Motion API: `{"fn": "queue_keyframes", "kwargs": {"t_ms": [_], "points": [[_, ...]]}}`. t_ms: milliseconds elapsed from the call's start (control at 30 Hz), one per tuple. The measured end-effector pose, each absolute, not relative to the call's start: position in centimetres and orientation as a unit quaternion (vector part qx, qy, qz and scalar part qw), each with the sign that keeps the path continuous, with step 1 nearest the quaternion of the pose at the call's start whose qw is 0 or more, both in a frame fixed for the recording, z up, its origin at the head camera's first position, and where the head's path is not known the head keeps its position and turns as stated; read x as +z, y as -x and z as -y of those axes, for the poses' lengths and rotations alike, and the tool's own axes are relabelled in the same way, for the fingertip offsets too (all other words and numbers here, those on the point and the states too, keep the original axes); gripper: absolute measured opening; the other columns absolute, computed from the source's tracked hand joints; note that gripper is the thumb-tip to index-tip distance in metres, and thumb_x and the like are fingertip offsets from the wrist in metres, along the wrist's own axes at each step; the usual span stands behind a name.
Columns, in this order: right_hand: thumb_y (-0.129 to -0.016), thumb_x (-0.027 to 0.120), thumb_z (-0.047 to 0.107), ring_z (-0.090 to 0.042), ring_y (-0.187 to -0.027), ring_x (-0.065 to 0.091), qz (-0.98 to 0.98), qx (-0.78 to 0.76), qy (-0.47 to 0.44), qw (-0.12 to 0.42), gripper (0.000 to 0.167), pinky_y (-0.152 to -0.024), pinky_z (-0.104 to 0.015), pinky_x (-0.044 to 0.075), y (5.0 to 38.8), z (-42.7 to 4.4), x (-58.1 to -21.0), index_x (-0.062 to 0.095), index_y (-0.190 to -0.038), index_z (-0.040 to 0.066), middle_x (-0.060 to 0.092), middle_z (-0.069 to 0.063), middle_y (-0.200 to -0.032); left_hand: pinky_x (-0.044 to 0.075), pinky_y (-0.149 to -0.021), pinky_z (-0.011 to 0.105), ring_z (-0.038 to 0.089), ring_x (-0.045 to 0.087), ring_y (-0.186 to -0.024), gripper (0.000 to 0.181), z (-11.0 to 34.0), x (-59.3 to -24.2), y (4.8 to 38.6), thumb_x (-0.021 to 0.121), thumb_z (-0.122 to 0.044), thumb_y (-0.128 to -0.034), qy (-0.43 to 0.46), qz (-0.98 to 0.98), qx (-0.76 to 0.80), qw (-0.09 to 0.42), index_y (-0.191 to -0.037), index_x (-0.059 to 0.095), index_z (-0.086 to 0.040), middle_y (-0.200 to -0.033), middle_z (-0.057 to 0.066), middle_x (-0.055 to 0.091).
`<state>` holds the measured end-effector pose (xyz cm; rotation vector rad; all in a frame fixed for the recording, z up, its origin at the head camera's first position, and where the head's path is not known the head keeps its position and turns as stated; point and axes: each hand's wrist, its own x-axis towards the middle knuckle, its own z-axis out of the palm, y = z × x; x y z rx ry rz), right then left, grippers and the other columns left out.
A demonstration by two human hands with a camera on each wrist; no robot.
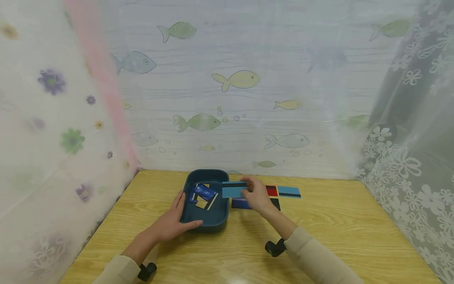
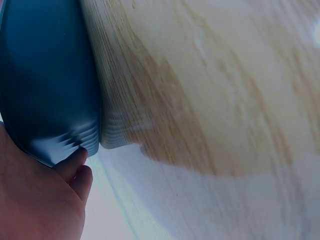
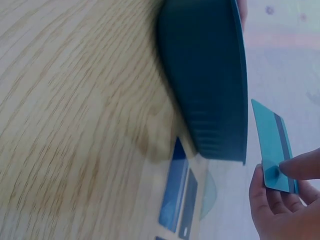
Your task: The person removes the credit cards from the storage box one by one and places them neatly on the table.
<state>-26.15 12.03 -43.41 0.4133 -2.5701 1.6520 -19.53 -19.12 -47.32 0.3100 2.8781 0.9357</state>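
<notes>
In the head view, my left hand (image 1: 168, 223) holds the near left corner of a dark teal plastic tray (image 1: 209, 223), fingers along its left wall and thumb on the front rim. Fingertips touch the outside of the tray (image 2: 50, 75) in the left wrist view. My right hand (image 1: 257, 195) pinches a light blue card (image 1: 232, 190) with a dark stripe, raised by the tray's right rim. Thumb and fingers grip one end of this card (image 3: 270, 145) in the right wrist view. Inside the tray lie several cards, with a blue card (image 1: 205, 192) on top.
Right of the tray, a dark blue card (image 1: 241, 204), a red card (image 1: 272, 191), a black card (image 1: 275, 204) and another light blue card (image 1: 289, 192) lie on the wooden table (image 1: 337, 232). A fish-printed curtain (image 1: 241, 118) hangs behind. Black devices (image 1: 274, 247) sit at both wrists.
</notes>
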Motion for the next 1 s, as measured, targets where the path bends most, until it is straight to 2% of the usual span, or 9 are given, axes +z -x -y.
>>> {"fn": "queue_keyframes", "kwargs": {"t_ms": [133,233,367,433,500,600,767,1000], "points": [[-0.097,0.061,-0.006,-0.028,-0.097,0.060,0.834,0.536,-0.128,0.029,0.038,-0.070,-0.033,0.051,26.2,-12.7,-43.6,0.064,-0.133,0.007,0.056,-0.019,-0.130,0.034,-0.113,0.063,0.046,0.028,-0.150,0.126,19.1,-47.3,19.6,0.064,-0.076,-0.0846,-0.103,-0.945,0.308,0.050,-0.165,-0.004,-0.006,-0.171,0.011,-0.013],[-0.096,0.061,-0.007,-0.026,-0.088,0.057,0.831,0.541,-0.122,0.029,0.038,-0.065,-0.030,0.049,26.3,-13.1,-43.7,0.063,-0.133,0.005,0.055,-0.021,-0.129,0.033,-0.113,0.063,0.046,0.027,-0.150,0.127,19.2,-47.3,19.7,0.064,-0.076,-0.0843,-0.103,-0.945,0.306,0.049,-0.165,-0.004,-0.006,-0.171,0.011,-0.013],[-0.096,0.063,-0.007,-0.030,-0.104,0.063,0.833,0.540,-0.113,0.035,0.039,-0.079,-0.035,0.054,26.1,-13.7,-43.8,0.064,-0.133,0.006,0.057,-0.021,-0.135,0.033,-0.113,0.064,0.047,0.027,-0.150,0.126,19.3,-47.3,19.8,0.065,-0.075,-0.0853,-0.106,-0.944,0.308,0.049,-0.164,-0.004,-0.005,-0.171,0.012,-0.013],[-0.096,0.063,-0.007,-0.035,-0.115,0.062,0.837,0.534,-0.111,0.039,0.039,-0.089,-0.042,0.054,26.0,-14.0,-43.8,0.063,-0.133,0.005,0.058,-0.022,-0.138,0.033,-0.113,0.064,0.047,0.027,-0.150,0.126,19.3,-47.2,19.8,0.065,-0.074,-0.0856,-0.106,-0.944,0.310,0.050,-0.164,-0.003,-0.004,-0.171,0.012,-0.013],[-0.096,0.063,-0.006,-0.039,-0.120,0.060,0.840,0.529,-0.110,0.040,0.039,-0.095,-0.048,0.053,25.9,-14.4,-43.9,0.063,-0.133,0.004,0.058,-0.024,-0.138,0.033,-0.113,0.064,0.047,0.027,-0.149,0.126,19.3,-47.2,19.8,0.065,-0.074,-0.0857,-0.108,-0.944,0.309,0.049,-0.164,-0.003,-0.004,-0.171,0.013,-0.013],[-0.097,0.063,-0.005,-0.039,-0.120,0.060,0.844,0.522,-0.111,0.043,0.038,-0.096,-0.050,0.052,25.9,-15.0,-44.1,0.063,-0.133,0.004,0.057,-0.025,-0.139,0.033,-0.113,0.064,0.047,0.028,-0.149,0.126,19.2,-47.2,19.7,0.066,-0.073,-0.0852,-0.106,-0.944,0.309,0.048,-0.164,-0.003,-0.004,-0.171,0.013,-0.012],[-0.096,0.063,-0.005,-0.036,-0.118,0.060,0.851,0.512,-0.107,0.050,0.037,-0.090,-0.046,0.053,25.8,-16.1,-44.4,0.064,-0.132,0.005,0.058,-0.022,-0.139,0.033,-0.113,0.064,0.046,0.027,-0.150,0.126,19.2,-47.4,19.8,0.067,-0.074,-0.0847,-0.106,-0.944,0.310,0.049,-0.164,-0.003,-0.005,-0.171,0.013,-0.011],[-0.096,0.062,-0.006,-0.043,-0.136,0.050,0.853,0.511,-0.098,0.043,0.039,-0.098,-0.051,0.052,25.6,-17.5,-44.8,0.062,-0.134,0.002,0.053,-0.023,-0.147,0.033,-0.113,0.064,0.047,0.027,-0.150,0.126,19.3,-47.4,20.0,0.066,-0.075,-0.0850,-0.106,-0.942,0.314,0.048,-0.165,-0.003,-0.006,-0.171,0.012,-0.011]]}}
